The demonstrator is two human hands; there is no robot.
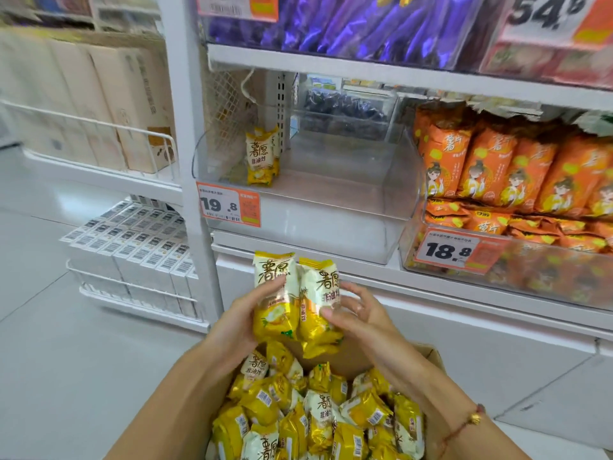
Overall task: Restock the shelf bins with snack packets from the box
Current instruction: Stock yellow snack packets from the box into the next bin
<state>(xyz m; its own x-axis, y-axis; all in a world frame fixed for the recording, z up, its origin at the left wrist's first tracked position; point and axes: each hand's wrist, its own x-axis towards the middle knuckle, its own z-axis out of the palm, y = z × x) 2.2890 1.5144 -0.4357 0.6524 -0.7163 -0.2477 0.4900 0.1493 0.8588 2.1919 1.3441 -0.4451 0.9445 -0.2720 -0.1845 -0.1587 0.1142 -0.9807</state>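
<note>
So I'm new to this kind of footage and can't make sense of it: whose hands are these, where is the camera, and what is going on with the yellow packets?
There is no machine here. A person wears one wide-angle camera on their head, looking forward and down, so you see their own two bare arms reaching out from the bottom of the picture.

The left hand grips one yellow snack packet, and the right hand holds a second yellow packet beside it. Both are lifted above an open cardboard box full of the same packets.

Ahead is a white shop shelf. The clear bin above the 19.8 price tag is almost bare, with only a couple of upright yellow packets at its left. The neighbouring bin to the right is full of orange packets. The held packets probably go into the clear bin.
</note>
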